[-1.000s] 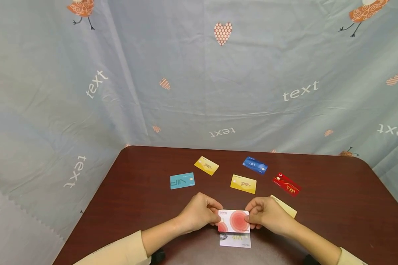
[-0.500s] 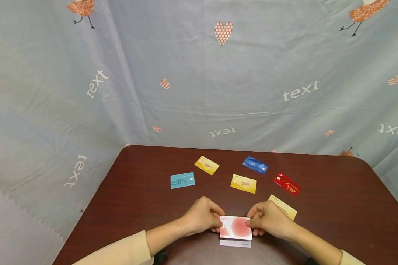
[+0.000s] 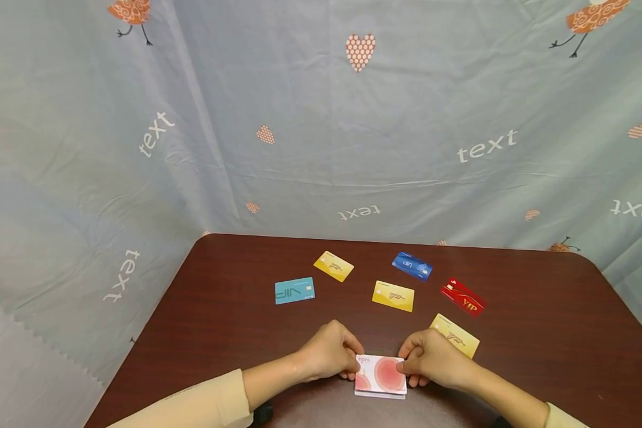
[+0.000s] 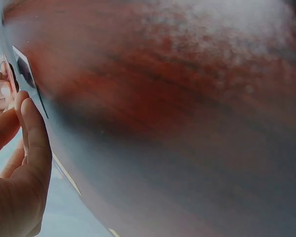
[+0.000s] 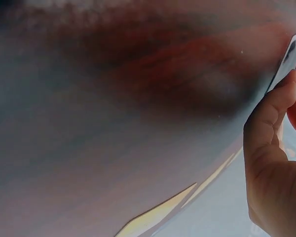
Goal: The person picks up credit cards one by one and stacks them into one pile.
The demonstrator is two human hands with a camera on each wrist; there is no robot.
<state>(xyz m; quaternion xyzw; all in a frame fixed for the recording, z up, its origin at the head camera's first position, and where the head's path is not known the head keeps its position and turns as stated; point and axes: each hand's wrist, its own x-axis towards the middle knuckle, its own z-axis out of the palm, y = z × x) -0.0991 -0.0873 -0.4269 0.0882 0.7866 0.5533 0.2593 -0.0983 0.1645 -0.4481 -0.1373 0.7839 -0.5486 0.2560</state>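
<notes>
Head view: on a dark red-brown desk (image 3: 219, 339), a person's left hand (image 3: 334, 352) and right hand (image 3: 433, 355) pinch opposite ends of a pink-and-white card (image 3: 380, 373), each grip grasping it between thumb and fingers. The card is midway between the desk's left and right edges, well in from the far edge, and covers nearly all of a white card (image 3: 380, 395), leaving only a thin strip. Both wrist views look in from the side and show a dark mark on the white card that the head view hides; the left wrist view also shows a gap between the two cards. Only the head view gives the full spread beyond: a teal card (image 3: 295, 290) towards the far left corner, a yellow card (image 3: 334, 266) and blue card (image 3: 412, 266) near the far edge, another yellow card (image 3: 393, 296) between, a red card (image 3: 462, 297) towards the far right corner, and a third yellow card (image 3: 458, 336) just beside the right hand.
</notes>
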